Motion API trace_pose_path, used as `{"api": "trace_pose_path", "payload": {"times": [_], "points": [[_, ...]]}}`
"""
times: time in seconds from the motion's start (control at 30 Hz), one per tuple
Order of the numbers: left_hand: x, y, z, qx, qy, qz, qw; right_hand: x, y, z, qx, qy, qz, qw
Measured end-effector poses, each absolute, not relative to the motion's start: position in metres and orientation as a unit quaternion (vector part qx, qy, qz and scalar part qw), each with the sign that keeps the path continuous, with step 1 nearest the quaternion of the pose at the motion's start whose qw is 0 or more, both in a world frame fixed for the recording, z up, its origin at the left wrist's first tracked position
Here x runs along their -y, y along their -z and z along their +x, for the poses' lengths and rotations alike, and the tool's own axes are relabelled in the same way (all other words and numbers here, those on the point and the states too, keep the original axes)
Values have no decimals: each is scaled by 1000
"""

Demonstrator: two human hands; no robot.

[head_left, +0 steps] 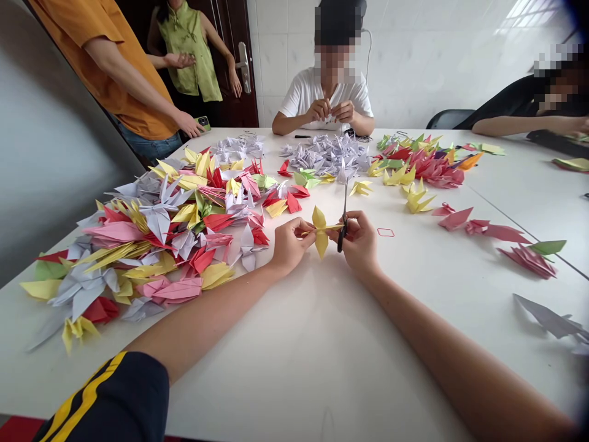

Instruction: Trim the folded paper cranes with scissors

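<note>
Between my two hands is a yellow folded paper crane (321, 232), its wings pointing up and down. My left hand (291, 245) pinches one end of it. My right hand (361, 242) is closed around a pair of black-handled scissors (345, 209), whose blades point away from me. The fingers of my right hand also reach the crane's other end; whether they grip it I cannot tell. Just beyond my left hand, a heap of folded cranes (175, 227) in red, pink, yellow, white and green covers the table's left side.
On the white table (294, 368) lie a pile of pale cranes (329, 156), a mixed pile (432, 162) and loose pink cranes (488, 230). A person (329, 92) sits opposite with both hands raised. Others are at the left and right. A grey crane (552, 316) lies at the right.
</note>
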State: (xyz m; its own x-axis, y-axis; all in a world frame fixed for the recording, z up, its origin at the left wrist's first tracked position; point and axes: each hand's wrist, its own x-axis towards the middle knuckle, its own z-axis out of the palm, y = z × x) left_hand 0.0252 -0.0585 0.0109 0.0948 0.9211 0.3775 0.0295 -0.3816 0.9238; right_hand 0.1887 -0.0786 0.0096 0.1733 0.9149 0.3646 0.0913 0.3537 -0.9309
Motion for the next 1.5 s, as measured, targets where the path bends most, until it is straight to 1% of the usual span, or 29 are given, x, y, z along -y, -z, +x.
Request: {"api": "trace_pose_path", "payload": {"times": [0.5,0.83,0.97,1.1,1.2,1.33,1.5], "points": [[60,-12,26,-353,-568,602,437,81,-13,188,513,-366,-441,639],[63,-12,26,-345,-570,655,355,82,-18,187,493,-392,-449,633],[63,-14,25,-351,-556,681,323,82,-17,188,496,-392,-446,633],[61,-15,24,-369,-526,698,315,80,-14,190,500,-386,-447,633],[57,-13,24,-374,-504,701,338,79,-13,190,501,-387,-442,635],[54,-10,24,-354,-478,673,439,79,-11,189,508,-395,-432,632],[52,-9,24,-359,-484,634,485,80,-11,190,517,-421,-440,601]]}}
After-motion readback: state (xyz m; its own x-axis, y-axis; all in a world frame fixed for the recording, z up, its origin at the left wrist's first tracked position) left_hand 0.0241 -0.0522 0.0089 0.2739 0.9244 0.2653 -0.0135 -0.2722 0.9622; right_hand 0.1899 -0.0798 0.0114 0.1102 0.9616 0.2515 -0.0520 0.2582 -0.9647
